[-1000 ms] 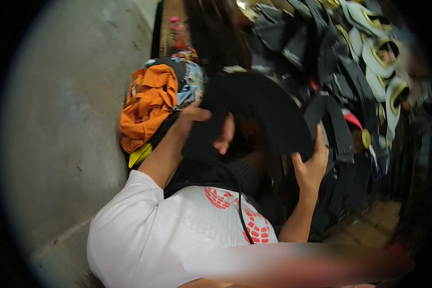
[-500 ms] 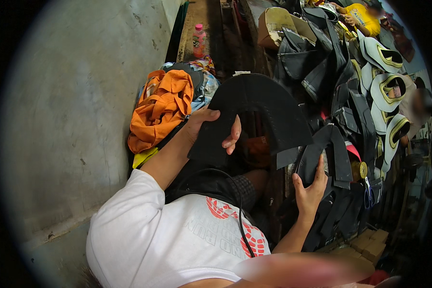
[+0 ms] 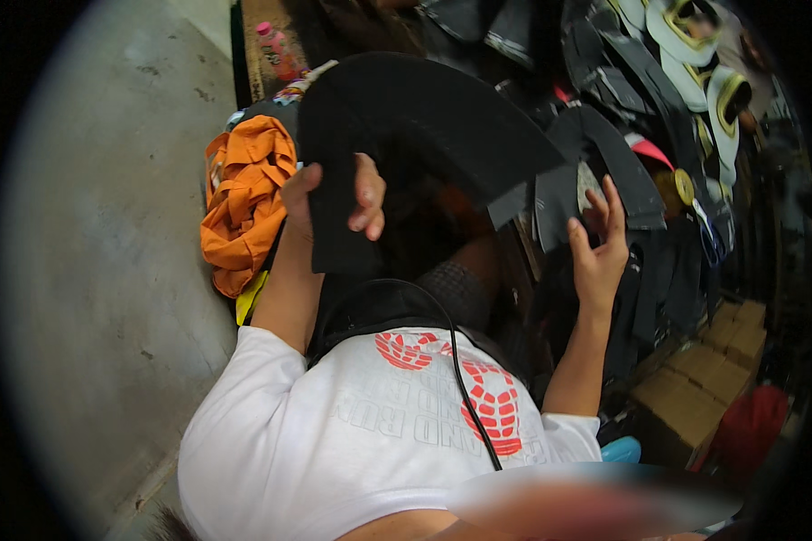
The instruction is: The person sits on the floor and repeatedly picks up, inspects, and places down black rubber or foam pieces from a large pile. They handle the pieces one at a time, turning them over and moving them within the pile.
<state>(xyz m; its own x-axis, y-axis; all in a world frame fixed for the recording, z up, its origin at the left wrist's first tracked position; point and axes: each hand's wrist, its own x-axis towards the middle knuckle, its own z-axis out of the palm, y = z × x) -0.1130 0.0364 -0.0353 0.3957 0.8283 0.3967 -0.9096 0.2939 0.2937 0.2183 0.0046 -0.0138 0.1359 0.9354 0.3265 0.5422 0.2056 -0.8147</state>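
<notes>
My left hand (image 3: pixel 367 200) grips a large black U-shaped panel (image 3: pixel 406 99), like a cut-out shoe upper. The thumb lies on its outer side and the fingers show through the opening in its middle. A small dark tab (image 3: pixel 507 206) sticks out at the panel's right end. On the right, my right hand (image 3: pixel 597 261) holds nothing, its fingers spread and raised. Just beyond it lie similar, smaller black U-shaped pieces (image 3: pixel 595 135); whether the fingertips touch them, I cannot tell.
An orange cloth bag (image 3: pixel 253 198) sits at left by the grey wall (image 3: pixel 108 225). Behind it stands a pink-capped bottle (image 3: pixel 278 52). White shoe uppers (image 3: pixel 681 36), scissors (image 3: pixel 708 233) and a yellow spool (image 3: pixel 684 187) are at right; cardboard boxes (image 3: pixel 686 397) lie at lower right.
The view has shifted, so the bench and bag appear higher and further left. My right fingers have spread and lifted from the smaller black pieces. My left hand keeps hold of the panel.
</notes>
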